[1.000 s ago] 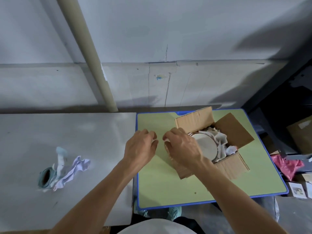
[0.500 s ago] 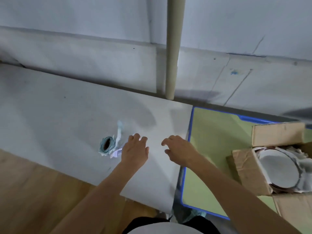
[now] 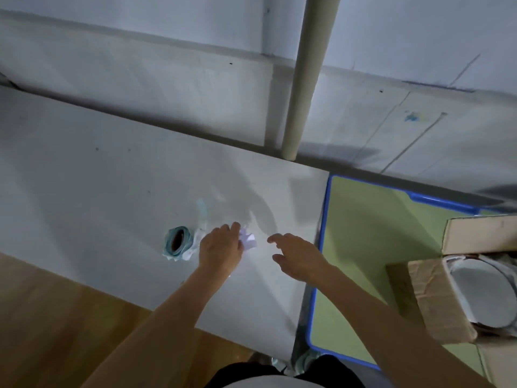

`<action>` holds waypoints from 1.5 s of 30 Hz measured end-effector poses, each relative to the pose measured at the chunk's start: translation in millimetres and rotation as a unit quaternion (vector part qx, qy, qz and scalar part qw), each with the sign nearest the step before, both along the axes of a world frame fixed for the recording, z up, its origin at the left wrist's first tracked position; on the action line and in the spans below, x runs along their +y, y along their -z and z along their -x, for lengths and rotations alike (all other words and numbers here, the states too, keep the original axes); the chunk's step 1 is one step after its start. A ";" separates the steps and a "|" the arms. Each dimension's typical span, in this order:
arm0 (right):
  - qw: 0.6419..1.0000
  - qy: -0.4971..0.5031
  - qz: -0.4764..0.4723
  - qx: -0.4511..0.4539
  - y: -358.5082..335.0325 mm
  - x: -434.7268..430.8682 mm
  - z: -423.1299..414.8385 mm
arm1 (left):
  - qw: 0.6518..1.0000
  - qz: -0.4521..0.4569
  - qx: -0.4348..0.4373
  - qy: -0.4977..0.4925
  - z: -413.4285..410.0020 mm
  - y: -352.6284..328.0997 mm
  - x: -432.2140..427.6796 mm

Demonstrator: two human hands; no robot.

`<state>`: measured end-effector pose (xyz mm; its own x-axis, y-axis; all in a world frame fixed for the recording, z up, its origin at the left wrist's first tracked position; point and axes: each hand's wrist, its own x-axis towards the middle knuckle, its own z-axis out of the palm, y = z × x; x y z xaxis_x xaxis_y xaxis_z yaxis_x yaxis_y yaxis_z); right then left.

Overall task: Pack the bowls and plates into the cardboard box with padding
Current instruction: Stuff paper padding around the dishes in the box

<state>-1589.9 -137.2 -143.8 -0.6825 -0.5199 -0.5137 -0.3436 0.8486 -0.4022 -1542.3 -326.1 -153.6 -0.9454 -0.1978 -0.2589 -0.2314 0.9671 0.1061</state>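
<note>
The crumpled white paper padding [image 3: 249, 240] lies on the grey counter [image 3: 112, 177], toward its right edge and about midway between the far and near edges. It sits directly under the fingertips of the left grip [image 3: 221, 249] and pokes out on their right side. The right grip [image 3: 300, 257] is near the paper's right but apart from it, and grey surface shows between the two.

The left grip's fingers bend down over the left part of the paper and touch it. The back of the hand hides the thumb, so whether they pinch the wad or only rest on it cannot be told. The right grip is spread, with fingers apart and loosely arched. It holds nothing and seems to hover just above the counter.

The one cardboard box [image 3: 436, 301] stands well to the right on the green counter [image 3: 363, 247], which has a blue rim, and the picture's right edge cuts it off. Two of its flaps stand open. One pale round plate [image 3: 475, 295] shows inside, with a darker rim at its edge that may belong to more dishes underneath.

Just left of the left grip is one roll of tape [image 3: 177, 243] with pale scraps around it. One wad of padding is in view.
</note>
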 end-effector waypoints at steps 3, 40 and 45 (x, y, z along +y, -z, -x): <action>0.989 0.099 0.097 -0.042 -16.3 13.4 1.0 | 0.990 -0.135 0.035 -0.009 16.9 -22.2 26.6; 0.921 0.306 0.135 0.201 -123.8 381.8 -1.7 | 0.948 -0.166 0.117 0.244 43.2 -105.8 350.6; 0.906 0.316 0.126 0.253 -120.4 397.5 1.5 | 0.963 -0.152 0.156 0.156 11.8 -97.6 343.0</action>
<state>-1591.3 260.3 -23.4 -0.9996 -0.0007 0.0289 -0.0161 0.8436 -0.5368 -1554.1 16.9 -56.0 -0.9878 0.1484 0.0470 0.1545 0.8977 0.4127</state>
